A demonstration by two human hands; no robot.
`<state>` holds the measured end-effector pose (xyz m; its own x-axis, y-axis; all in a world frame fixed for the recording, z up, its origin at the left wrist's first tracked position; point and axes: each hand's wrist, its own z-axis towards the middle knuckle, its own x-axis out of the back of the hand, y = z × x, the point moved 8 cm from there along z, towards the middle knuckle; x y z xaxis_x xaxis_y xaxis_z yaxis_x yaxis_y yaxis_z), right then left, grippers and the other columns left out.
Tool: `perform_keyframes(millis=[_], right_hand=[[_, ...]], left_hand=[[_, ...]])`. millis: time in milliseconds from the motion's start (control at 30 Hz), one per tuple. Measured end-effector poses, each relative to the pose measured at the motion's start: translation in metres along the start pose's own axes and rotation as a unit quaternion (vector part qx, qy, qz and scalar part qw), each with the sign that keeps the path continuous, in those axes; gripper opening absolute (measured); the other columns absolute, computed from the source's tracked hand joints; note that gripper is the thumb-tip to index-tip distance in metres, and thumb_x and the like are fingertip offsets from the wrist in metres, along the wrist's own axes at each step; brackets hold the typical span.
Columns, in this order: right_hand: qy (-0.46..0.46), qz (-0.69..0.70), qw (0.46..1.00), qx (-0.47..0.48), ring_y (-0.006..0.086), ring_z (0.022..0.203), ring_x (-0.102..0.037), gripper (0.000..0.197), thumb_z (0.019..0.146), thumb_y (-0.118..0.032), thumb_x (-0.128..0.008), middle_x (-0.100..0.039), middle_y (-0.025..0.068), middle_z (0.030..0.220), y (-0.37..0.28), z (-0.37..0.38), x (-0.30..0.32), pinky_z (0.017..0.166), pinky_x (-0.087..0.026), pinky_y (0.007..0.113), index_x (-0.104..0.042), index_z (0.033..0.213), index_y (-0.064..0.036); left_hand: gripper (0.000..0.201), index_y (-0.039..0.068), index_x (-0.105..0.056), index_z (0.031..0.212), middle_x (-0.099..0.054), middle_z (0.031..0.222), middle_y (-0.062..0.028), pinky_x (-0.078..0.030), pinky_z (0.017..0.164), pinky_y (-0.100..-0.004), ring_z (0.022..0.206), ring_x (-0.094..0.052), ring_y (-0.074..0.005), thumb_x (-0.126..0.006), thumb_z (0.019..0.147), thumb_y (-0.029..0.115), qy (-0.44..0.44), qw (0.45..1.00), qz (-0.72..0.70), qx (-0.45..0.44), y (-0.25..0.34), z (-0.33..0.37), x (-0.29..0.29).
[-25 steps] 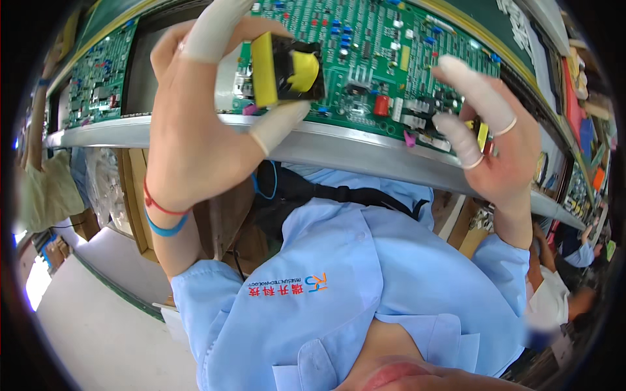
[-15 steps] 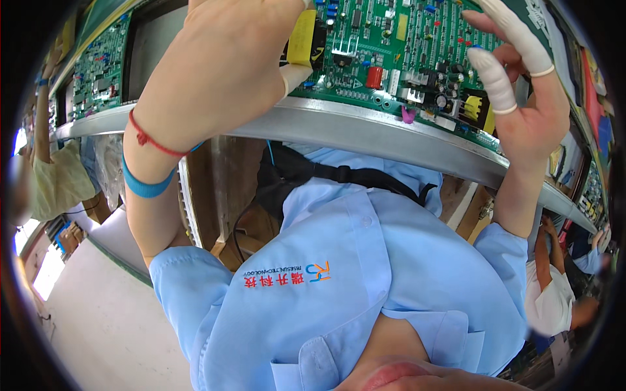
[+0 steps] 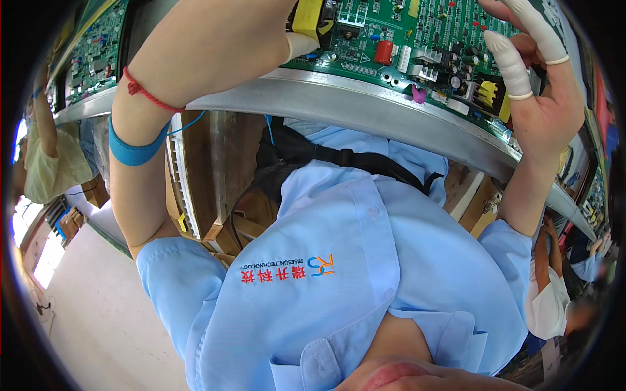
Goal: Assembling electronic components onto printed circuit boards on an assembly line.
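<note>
My left hand (image 3: pixel 241 32) reaches over a green circuit board (image 3: pixel 352 67) from the left. Its thumb, in a white finger cot, presses against the lower end of a yellow-wrapped transformer (image 3: pixel 308 18); the other fingers are cut off by the upper edge. At the board's right side is my right hand (image 3: pixel 544 91), with white finger cots on its thumb and a finger. Those digits are apart, with nothing seen between them. Between the hands, the board carries a red capacitor (image 3: pixel 383 52), a purple piece (image 3: pixel 418 94), and a second yellow-and-black transformer (image 3: pixel 490 96).
A metal rail (image 3: pixel 365 98) runs along the board's near edge, in front of my body. More populated boards (image 3: pixel 94 55) lie at the left and far right. A white surface (image 3: pixel 98 300) is at lower left. Other people work at both sides.
The board and both hands appear slightly higher and further right in view, while my left forearm shifts left. The left thumb stays at the transformer; the right hand keeps its spread pose.
</note>
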<state>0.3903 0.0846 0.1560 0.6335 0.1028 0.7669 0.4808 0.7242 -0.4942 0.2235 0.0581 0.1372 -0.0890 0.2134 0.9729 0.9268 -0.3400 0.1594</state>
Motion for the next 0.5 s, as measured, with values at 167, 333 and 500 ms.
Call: perform_keyframes(millis=[167,333,500], right_hand=[[-0.006,0.019,1.000,-0.003,0.0065,0.061,-0.049,0.045,0.081,-0.004,-0.068,-0.068,0.0097,0.098,-0.015,-0.001,0.000,0.059,-0.042,0.020,-0.058,0.125,0.0001],[-0.005,-0.018,1.000,-0.024,0.0065,0.062,-0.049,0.045,0.080,0.001,-0.067,-0.068,0.0086,0.099,0.000,-0.004,-0.002,0.060,-0.043,0.020,-0.059,0.125,-0.0007],[0.005,-0.028,0.999,-0.019,0.0077,0.063,-0.051,0.043,0.079,0.001,-0.068,-0.068,0.0091,0.096,-0.001,-0.002,0.000,0.059,-0.044,0.021,-0.061,0.121,-0.0014]], left_hand=[[0.082,-0.012,-0.031,0.139,-0.063,0.093,-0.0132,-0.019,0.111,-0.0490,0.101,-0.055,-0.0312,-0.074,0.071,0.008,-0.045,0.998,0.035,0.039,0.000,-0.014,0.000],[0.072,-0.015,-0.040,0.132,-0.065,0.087,-0.0133,-0.020,0.110,-0.0503,0.103,-0.057,-0.0305,-0.070,0.069,0.000,-0.068,0.991,0.118,-0.003,0.009,0.000,-0.011],[0.063,-0.016,-0.046,0.127,-0.064,0.082,-0.0122,-0.021,0.109,-0.0510,0.100,-0.059,-0.0302,-0.063,0.067,-0.004,-0.041,0.991,0.128,-0.007,0.012,-0.005,-0.007]])
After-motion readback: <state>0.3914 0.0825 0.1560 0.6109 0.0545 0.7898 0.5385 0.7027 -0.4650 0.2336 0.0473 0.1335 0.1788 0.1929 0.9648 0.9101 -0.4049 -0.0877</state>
